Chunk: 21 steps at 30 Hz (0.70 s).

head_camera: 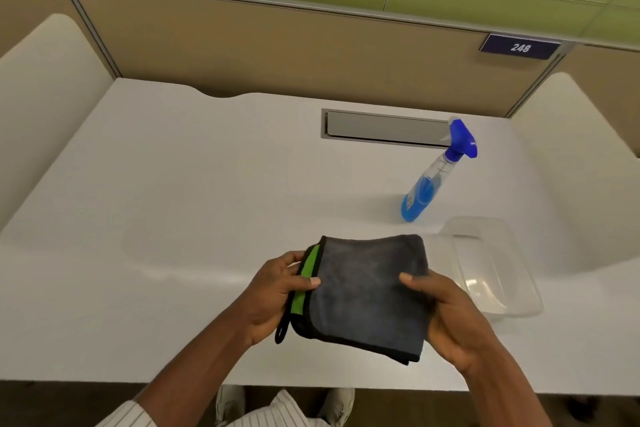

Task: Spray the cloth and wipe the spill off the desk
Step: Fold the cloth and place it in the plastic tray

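Cloth [367,291], folded, grey with a green and black edge: held above the near part of the counter [173,184] between both my hands. My left hand [273,295] closes on the green-edged side at nine o'clock, thumb on top and fingers curled beneath; a black hanging loop dangles below this grip. My right hand [450,315] closes on the opposite side at three o'clock, thumb pressed on the upper face. Neither hand is open; each pinches fabric only.

Spray bottle [433,177], clear with blue liquid and a blue trigger head: stands on the counter at one o'clock from the cloth, well apart from both hands and untouched. Clear plastic tray [491,263]: rests at three o'clock, just beside my right hand. Grey cover plate [384,128]: set into the counter at twelve o'clock.

Handling, as I judge it: the cloth is light, soft and limp, sagging where unsupported, so it is best taken by pinching through all folded layers at an edge, which keeps the folds together. One hand should suffice to hold it, freeing my right for the bottle. No spill can be made out on the pale surface.
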Tool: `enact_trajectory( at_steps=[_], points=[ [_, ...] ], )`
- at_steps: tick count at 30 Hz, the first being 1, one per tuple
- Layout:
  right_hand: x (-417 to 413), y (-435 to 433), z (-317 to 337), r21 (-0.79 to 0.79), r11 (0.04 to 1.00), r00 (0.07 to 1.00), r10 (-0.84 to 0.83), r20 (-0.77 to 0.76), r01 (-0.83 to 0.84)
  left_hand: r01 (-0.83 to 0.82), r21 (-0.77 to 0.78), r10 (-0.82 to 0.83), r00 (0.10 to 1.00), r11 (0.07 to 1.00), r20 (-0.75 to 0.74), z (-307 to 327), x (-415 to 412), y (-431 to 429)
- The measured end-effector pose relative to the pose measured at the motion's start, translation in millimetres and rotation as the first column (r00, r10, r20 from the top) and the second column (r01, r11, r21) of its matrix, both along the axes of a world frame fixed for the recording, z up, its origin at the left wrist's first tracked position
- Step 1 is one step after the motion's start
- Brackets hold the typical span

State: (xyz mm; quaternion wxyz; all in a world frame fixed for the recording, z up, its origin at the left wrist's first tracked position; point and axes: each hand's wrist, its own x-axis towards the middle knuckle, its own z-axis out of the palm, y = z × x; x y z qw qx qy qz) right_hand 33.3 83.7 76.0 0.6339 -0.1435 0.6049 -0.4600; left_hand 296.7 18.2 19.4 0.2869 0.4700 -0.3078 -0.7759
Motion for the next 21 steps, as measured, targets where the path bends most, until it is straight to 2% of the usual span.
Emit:
enact_trajectory(
  at_steps=[3, 7, 9, 12, 14, 16, 21],
  points=[
    [-35, 1, -16, 0.033, 0.982, 0.978, 0.191, -0.09, -0.188, 0.016, -0.081, 0.0, 0.982, 0.997, 0.188, 2, -24, 3],
    [-67, -6, -26, 0.051, 0.918, 0.878, 0.39, -0.275, -0.392, -0.044, -0.101, 0.069, 0.963, 0.994, 0.261, 4, -45, 11],
    [-74, -9, -16, -0.034, 0.887, 0.836, 0.419, -0.355, -0.46, -0.12, -0.149, 0.155, 0.956, 0.981, 0.25, 7, -52, 16],
    [-84, -13, 8, -0.26, 0.813, 0.803, 0.365, -0.471, -0.522, -0.257, -0.253, 0.297, 0.945, 0.933, 0.134, 21, -52, 20],
    [-90, -16, 23, -0.374, 0.746, 0.801, 0.347, -0.488, -0.551, -0.296, -0.328, 0.329, 0.943, 0.897, 0.049, 34, -52, 21],
    [-89, -21, 25, -0.411, 0.703, 0.779, 0.332, -0.532, -0.581, -0.279, -0.421, 0.328, 0.943, 0.863, 0.047, 43, -52, 22],
    [-78, -25, 6, -0.302, 0.861, 0.825, 0.206, -0.527, -0.408, -0.26, -0.385, 0.324, 0.939, 0.886, 0.112, 30, -50, 17]
  ],
)
